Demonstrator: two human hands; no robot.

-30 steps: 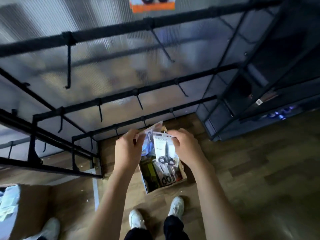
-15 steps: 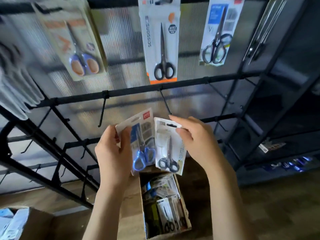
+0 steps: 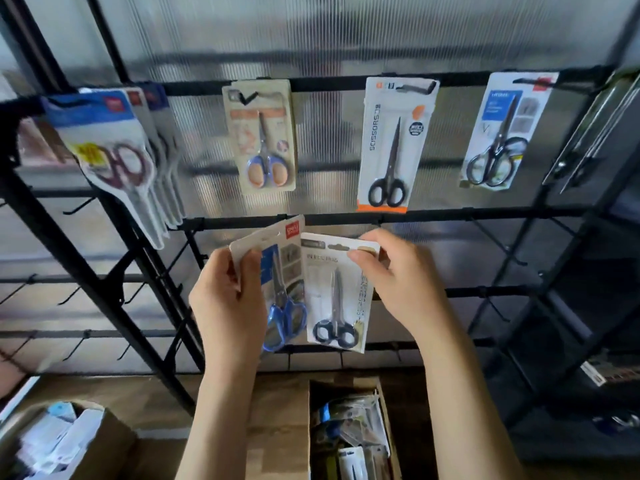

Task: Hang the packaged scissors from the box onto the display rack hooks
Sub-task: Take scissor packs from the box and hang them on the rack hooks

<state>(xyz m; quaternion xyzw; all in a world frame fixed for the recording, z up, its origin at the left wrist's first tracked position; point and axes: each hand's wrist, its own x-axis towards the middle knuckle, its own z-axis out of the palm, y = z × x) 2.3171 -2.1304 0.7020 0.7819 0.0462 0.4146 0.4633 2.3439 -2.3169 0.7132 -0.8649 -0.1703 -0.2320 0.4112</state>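
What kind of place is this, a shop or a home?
Probably a shop or its stockroom: a display rack with hooks, packaged scissors hanging in a row, and a box of more stock.

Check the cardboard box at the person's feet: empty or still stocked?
Still stocked: the open box on the floor shows several packaged scissors lying inside.

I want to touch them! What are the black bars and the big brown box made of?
The black rack bars look like metal with a matte dark coat: thin, straight and stiff, carrying hooks. The brown open box on the floor looks like plain cardboard: dull tan, flat flaps, folded edges. I can't be sure by look alone.
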